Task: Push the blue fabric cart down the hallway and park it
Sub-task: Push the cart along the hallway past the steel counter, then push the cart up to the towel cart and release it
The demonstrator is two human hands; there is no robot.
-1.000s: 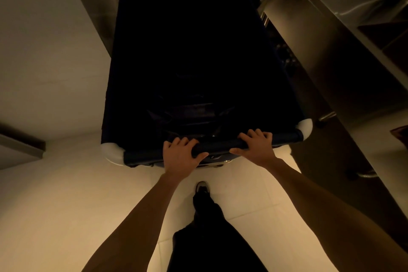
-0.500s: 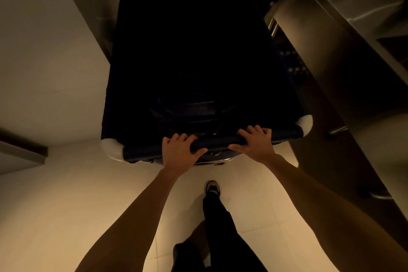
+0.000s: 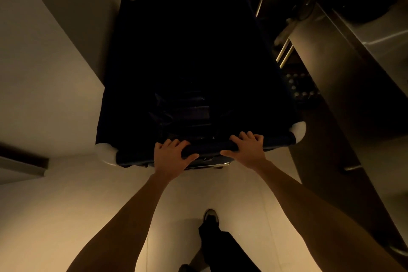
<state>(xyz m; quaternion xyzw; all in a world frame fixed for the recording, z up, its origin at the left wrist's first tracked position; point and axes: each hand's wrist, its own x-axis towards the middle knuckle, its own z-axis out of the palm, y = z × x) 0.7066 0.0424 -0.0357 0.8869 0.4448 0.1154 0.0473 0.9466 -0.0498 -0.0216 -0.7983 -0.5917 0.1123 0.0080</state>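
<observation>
From the head view, the left hand (image 3: 171, 159) and right hand (image 3: 248, 150) each grip the near bar (image 3: 209, 147) of the cart (image 3: 194, 62), fingers curled over it. The cart stands on the pale floor (image 3: 66, 205) between a wall (image 3: 44, 62) and a steel counter (image 3: 353, 62), its inside too dark to read.

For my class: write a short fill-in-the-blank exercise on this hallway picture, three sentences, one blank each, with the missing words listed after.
1. Both hands grip the near ___ of the blue fabric cart.
2. The left hand and the right hand are both ___ around it.
3. The steel counter stands to the cart's ___ side.

Missing words: rail; closed; right
</observation>
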